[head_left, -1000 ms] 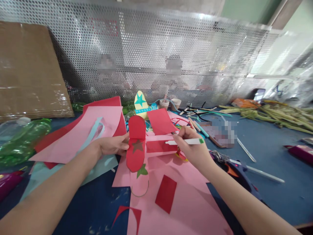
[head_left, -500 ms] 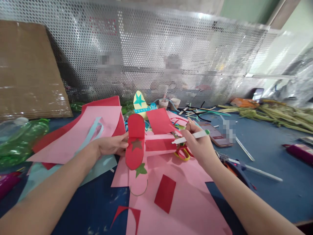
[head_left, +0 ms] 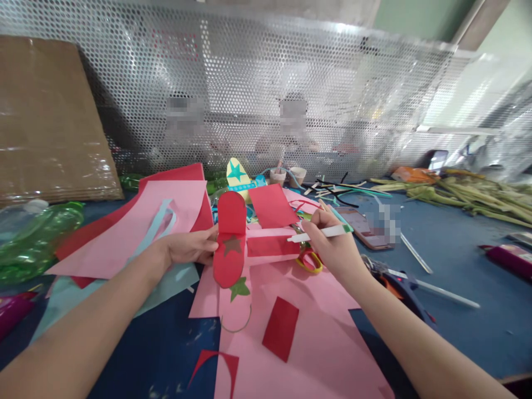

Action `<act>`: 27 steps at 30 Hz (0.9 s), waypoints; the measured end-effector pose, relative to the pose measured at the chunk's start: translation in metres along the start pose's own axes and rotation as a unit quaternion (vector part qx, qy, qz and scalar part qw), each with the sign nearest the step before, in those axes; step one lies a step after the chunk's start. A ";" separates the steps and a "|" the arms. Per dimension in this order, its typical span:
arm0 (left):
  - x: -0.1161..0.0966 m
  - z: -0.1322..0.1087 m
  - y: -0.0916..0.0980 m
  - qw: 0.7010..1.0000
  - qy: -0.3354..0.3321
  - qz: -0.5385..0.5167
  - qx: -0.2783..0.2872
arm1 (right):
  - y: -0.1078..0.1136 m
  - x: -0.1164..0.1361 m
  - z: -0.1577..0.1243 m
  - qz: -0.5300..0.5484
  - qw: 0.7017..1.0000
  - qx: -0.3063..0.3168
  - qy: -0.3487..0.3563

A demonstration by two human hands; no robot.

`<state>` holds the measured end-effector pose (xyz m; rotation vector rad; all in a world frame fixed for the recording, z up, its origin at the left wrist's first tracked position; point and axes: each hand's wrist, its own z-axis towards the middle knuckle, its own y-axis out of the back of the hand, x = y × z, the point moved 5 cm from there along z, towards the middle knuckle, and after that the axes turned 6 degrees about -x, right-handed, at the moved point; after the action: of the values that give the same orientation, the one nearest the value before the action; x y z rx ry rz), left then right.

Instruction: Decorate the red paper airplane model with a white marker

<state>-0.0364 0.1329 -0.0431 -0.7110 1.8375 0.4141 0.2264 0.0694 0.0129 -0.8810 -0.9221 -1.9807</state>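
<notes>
My left hand (head_left: 192, 246) pinches the left edge of a red paper cutout (head_left: 231, 214) with rounded ends, creased across its middle. On its lower half is a brown star (head_left: 232, 245). My right hand (head_left: 334, 241) holds a white marker (head_left: 310, 236), its tip pointing left over a red paper strip (head_left: 266, 247) that lies on a narrow pink strip. Below the cutout, a green star (head_left: 240, 289) shows on pink paper (head_left: 328, 343). Scissors with yellow-and-red handles (head_left: 312, 264) lie just left of my right hand, partly hidden.
A red rectangle (head_left: 281, 329) and a curved red scrap (head_left: 216, 357) lie in front. Pink sheets (head_left: 174, 194) and a green bottle (head_left: 41, 238) are at left. On the right are a phone (head_left: 366, 230), a glue gun (head_left: 409, 293) and dried leaves (head_left: 477, 191). Cardboard (head_left: 50, 122) stands back left.
My right hand and the marker have shifted slightly left, bringing the tip further over the red strip. My left hand and the cutout stay nearly still.
</notes>
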 end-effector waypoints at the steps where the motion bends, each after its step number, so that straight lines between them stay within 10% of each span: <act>1: 0.000 0.000 0.000 1.000 0.000 0.001 0.000 | -0.001 0.000 0.000 -0.003 1.000 0.004 0.003; 27: 0.000 -0.001 0.000 1.000 -0.002 -0.002 0.004 | 0.004 0.003 0.000 -0.008 1.000 -0.017 0.001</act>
<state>-0.0366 0.1323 -0.0429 -0.7078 1.8333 0.4045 0.2284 0.0665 0.0164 -0.8928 -0.8996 -2.0163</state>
